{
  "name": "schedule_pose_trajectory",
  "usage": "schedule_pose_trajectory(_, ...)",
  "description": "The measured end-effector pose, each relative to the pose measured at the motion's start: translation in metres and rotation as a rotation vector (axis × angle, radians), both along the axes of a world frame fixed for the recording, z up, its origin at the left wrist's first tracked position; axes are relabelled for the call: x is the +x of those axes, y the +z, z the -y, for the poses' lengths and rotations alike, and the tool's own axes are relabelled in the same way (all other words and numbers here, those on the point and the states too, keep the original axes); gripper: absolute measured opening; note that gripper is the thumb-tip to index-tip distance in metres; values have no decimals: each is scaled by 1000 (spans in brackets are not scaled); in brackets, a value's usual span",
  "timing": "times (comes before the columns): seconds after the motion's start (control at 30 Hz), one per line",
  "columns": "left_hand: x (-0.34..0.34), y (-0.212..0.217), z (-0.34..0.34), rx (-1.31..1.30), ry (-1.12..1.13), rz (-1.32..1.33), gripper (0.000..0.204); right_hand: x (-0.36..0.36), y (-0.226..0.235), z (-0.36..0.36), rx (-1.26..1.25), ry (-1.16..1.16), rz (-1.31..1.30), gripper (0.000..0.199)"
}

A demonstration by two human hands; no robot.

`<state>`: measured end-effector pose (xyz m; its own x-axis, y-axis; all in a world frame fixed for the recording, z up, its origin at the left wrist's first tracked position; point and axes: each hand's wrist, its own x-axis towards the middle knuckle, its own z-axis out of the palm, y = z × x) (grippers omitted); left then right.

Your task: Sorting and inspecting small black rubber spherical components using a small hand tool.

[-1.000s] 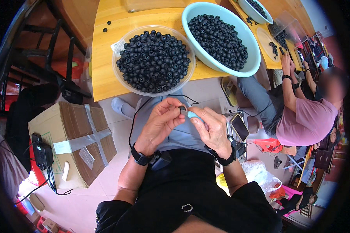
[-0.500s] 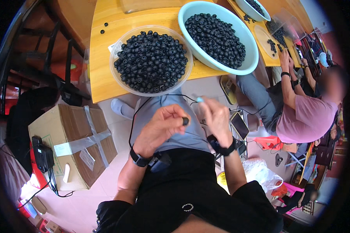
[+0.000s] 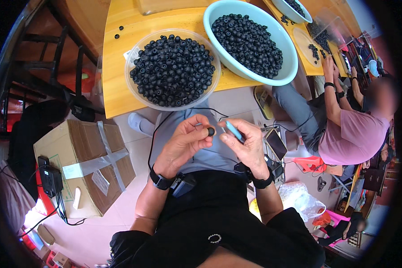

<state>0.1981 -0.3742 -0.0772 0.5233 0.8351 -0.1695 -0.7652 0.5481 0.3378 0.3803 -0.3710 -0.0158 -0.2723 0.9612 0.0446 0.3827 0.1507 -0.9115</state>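
Observation:
Between the thumb and fingers of my left hand [image 3: 186, 138] is a small round black piece [image 3: 211, 131], dull and smooth on the side that shows. My right hand [image 3: 244, 143] grips a slim tool with a light-blue handle [image 3: 234, 131]; its thin end points toward the black piece, with a small gap between them. Both hands are over my lap, just short of the table edge. Beyond them, a clear round plastic tub [image 3: 130, 85] heaped with similar black pieces, some showing holes, sits on the table. A pale-blue basin [image 3: 288, 77] to its right holds many more.
The yellow wooden table [image 3: 116, 58] has two loose pieces at its left. A taped cardboard box [image 3: 89, 165] with a black power adapter [image 3: 52, 179] stands on the left floor. At right, a person in a pink shirt [image 3: 355, 136] works at another table. A phone [image 3: 276, 143] lies beside my right wrist.
My right hand has come down slightly and turned, so the blue-handled tool now shows more fully. The black piece has turned in my left hand, showing a rounded side.

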Motion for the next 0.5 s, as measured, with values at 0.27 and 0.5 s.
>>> schedule_pose_trajectory(0.27, 0, -2, 1, 53, -8, -62, 21, -10, -5, -1, -141, 85, -187, 19)
schedule_pose_trajectory(0.5, -1, -1, 0, 73, -87, -30, 20, -11, -4, -2, -140, 102, -216, 17)
